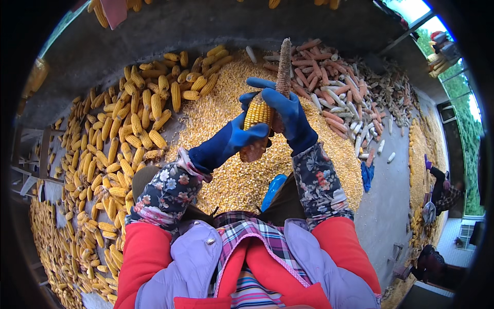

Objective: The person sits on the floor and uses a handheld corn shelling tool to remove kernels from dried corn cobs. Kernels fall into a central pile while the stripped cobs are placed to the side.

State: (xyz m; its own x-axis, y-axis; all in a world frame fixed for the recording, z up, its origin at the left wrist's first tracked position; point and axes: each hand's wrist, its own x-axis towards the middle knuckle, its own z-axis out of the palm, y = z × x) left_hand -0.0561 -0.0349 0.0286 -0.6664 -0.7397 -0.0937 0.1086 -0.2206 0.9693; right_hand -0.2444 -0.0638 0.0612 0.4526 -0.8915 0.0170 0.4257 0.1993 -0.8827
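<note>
My left hand [241, 133], in a blue rubber-coated glove, grips an ear of yellow corn [257, 112] with rows of kernels facing up. My right hand [288, 112], gloved the same way, holds a rough, bare corncob [284, 63] that points away from me and is pressed close beside the ear. A reddish-brown piece [252, 150] shows under my left thumb; whether it is part of the ear or another cob, I cannot tell. Beneath both hands spreads a heap of loose corn kernels [227, 181].
Many unshelled ears [115, 154] cover the floor to the left. Stripped red and white cobs [339, 87] are heaped at the far right, near dry husks [389, 81]. A blue cloth or glove [367, 175] lies beside the kernels. Another person [444, 191] sits at far right.
</note>
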